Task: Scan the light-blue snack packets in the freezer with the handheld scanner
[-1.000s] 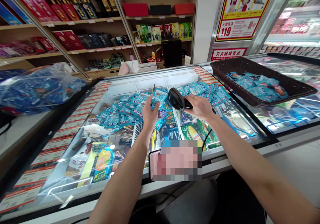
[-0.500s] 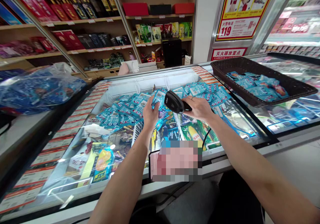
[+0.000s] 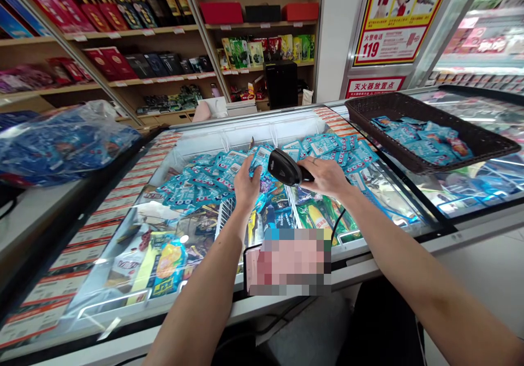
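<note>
My left hand (image 3: 247, 183) is closed on a small blue snack packet (image 3: 261, 157), pinched between thumb and fingers over the freezer's glass top. My right hand (image 3: 325, 176) grips the handle of a black barcode scanner (image 3: 283, 167), its head pointing left, right beside that packet. From the scanner a black cable (image 3: 337, 225) hangs down past my right forearm. A heap of similar blue packets (image 3: 204, 178) lies left of my left hand. More blue packets (image 3: 329, 147) are piled behind and right of my right hand.
A phone (image 3: 252, 270) with a blurred screen rests at the freezer's front edge. On the right, a brown woven basket (image 3: 483, 137) holds several blue packets. A clear plastic bag of blue packages (image 3: 65, 145) sits at the left. Stocked shelves (image 3: 135, 33) stand behind.
The scanner head has shifted very slightly left toward the packet. Both hands keep their holds, and the piles look unchanged.
</note>
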Motion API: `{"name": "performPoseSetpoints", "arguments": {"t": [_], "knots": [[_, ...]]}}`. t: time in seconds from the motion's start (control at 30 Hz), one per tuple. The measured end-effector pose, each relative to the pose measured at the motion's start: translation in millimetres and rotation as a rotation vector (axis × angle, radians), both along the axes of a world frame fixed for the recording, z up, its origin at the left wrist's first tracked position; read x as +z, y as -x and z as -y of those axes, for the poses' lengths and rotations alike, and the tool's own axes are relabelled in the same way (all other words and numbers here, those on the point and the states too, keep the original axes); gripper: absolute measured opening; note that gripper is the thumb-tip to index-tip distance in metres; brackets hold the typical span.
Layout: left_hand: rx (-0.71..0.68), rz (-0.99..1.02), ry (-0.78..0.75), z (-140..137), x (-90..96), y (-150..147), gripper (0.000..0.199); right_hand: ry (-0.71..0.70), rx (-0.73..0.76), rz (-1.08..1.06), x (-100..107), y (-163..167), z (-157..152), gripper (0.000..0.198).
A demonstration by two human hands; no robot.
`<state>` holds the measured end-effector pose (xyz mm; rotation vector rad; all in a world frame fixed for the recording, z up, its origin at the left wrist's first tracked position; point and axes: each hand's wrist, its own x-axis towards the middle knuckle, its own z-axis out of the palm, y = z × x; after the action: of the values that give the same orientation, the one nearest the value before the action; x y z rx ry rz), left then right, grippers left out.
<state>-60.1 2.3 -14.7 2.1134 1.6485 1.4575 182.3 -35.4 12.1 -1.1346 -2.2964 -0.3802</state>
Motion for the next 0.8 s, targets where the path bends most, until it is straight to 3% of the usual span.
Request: {"name": "performPoseSetpoints", "arguments": {"t": [0.67,0.8], "knots": [[0.004,-0.060,0.022,4.5,1.7,-0.5,0.046,-0.057,0.022,0.000,-2.2,1.7,-0.5,0.036],[0.038,-0.129,0.013,10.7,8.9,-2.6,0.049,-0.074,-0.069,-0.038,0.4,-1.2,-0.6,0.037]]}}
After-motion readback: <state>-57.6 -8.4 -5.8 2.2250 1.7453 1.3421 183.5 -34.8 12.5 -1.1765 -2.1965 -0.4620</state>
